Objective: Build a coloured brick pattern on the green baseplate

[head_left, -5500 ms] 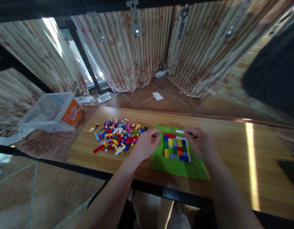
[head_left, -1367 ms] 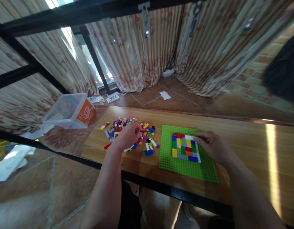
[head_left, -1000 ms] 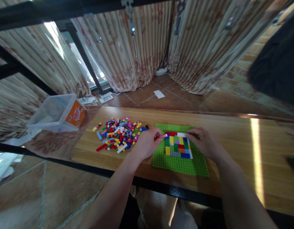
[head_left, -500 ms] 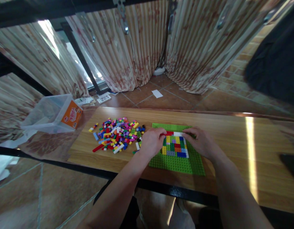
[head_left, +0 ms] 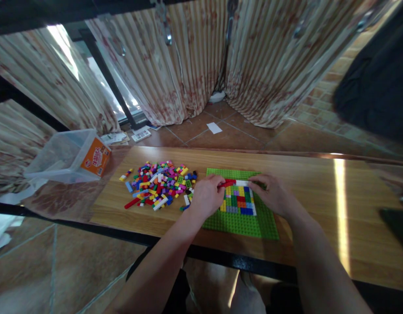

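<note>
A green baseplate (head_left: 240, 222) lies on the wooden table (head_left: 306, 192), carrying a square patch of coloured bricks (head_left: 238, 199). My left hand (head_left: 206, 196) rests on the plate's left part, fingers pinched on a thin red brick (head_left: 226, 183) at the patch's top left corner. My right hand (head_left: 273, 195) lies on the plate's right side, fingers curled against the patch's top right edge beside a white brick (head_left: 242, 183). A heap of loose coloured bricks (head_left: 158, 183) lies left of the plate.
A clear plastic box with an orange label (head_left: 69, 156) stands at the table's far left. Striped curtains (head_left: 195, 56) hang behind the table over a tiled floor. A dark object (head_left: 396, 220) sits at the right edge. A black frame bar (head_left: 221, 257) runs along the table's front.
My left hand left the loose heap with a thin red brick, carried it right and set it at the patch's top left corner. My right hand stayed on the plate's right side.
</note>
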Demonstrator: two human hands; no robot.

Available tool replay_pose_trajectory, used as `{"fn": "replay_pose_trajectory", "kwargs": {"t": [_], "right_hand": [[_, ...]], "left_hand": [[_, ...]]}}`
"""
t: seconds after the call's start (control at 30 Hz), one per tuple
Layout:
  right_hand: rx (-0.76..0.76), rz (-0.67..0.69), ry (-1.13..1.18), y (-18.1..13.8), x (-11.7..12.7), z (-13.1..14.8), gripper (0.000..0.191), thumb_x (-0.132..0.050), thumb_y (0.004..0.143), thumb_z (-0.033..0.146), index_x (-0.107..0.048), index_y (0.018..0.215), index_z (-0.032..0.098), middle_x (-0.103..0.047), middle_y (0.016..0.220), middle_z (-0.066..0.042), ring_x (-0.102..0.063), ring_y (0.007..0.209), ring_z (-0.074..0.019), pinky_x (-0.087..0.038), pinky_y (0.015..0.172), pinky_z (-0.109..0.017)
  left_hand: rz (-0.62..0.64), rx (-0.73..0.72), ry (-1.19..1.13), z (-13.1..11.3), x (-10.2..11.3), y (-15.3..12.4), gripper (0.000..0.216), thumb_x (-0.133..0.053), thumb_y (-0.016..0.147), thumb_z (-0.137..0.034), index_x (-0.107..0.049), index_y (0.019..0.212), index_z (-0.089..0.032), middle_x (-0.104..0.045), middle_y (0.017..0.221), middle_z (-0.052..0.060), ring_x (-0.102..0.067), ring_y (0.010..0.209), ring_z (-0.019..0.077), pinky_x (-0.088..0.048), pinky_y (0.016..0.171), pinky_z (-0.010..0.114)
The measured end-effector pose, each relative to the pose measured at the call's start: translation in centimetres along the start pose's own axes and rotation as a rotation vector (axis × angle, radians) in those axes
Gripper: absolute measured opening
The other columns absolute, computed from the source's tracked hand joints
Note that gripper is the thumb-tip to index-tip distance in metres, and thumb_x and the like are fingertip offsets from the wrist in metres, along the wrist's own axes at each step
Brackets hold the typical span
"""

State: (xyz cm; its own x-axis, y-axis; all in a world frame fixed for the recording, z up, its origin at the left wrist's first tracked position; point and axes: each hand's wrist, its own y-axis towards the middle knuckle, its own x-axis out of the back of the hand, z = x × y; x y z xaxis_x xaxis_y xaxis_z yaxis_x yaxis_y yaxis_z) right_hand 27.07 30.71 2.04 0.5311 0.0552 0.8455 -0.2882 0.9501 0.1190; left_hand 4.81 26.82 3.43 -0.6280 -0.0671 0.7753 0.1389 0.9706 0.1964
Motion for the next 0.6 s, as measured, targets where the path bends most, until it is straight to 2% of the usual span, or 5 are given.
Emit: {"fn": "replay_pose_trajectory", "kwargs": {"t": [0.13, 0.33, 0.6], "right_hand": [[-0.001, 0.009, -0.007, 0.06, 0.04, 0.03, 0.030, -0.051, 0.091, 0.037, -0.074, 0.098, 0.018, -0.072, 0.101, -0.010, -0.065, 0.093, -0.0241, -0.049, 0.084, -0.036], [-0.015, -0.010, -0.014, 0.00, 0.03, 0.17, 0.030, -0.052, 0.091, 0.038, -0.074, 0.096, 0.020, -0.072, 0.100, -0.010, -0.065, 0.092, -0.0236, -0.049, 0.083, -0.036], [-0.001, -0.007, -0.003, 0.04, -0.11, -0.18, 0.032, -0.051, 0.091, 0.039, -0.074, 0.097, 0.018, -0.072, 0.101, -0.011, -0.065, 0.094, -0.0251, -0.049, 0.086, -0.038]], "left_hand": [[-0.014, 0.042, 0.038, -0.27, 0.08, -0.66, 0.012, -0.060, 0.082, -0.015, -0.067, 0.090, -0.019, -0.068, 0.086, 0.004, -0.064, 0.080, 0.0178, -0.051, 0.075, 0.030], [0.014, 0.065, 0.073, -0.64, -0.35, -0.80, 0.019, -0.060, 0.084, -0.022, -0.066, 0.102, -0.019, -0.069, 0.087, 0.004, -0.063, 0.079, 0.0189, -0.051, 0.076, 0.032], [0.065, 0.073, 0.069, -0.84, -0.20, -0.78, 0.017, -0.060, 0.086, -0.023, -0.067, 0.101, -0.019, -0.069, 0.093, 0.005, -0.065, 0.083, 0.0200, -0.052, 0.079, 0.033]]}}
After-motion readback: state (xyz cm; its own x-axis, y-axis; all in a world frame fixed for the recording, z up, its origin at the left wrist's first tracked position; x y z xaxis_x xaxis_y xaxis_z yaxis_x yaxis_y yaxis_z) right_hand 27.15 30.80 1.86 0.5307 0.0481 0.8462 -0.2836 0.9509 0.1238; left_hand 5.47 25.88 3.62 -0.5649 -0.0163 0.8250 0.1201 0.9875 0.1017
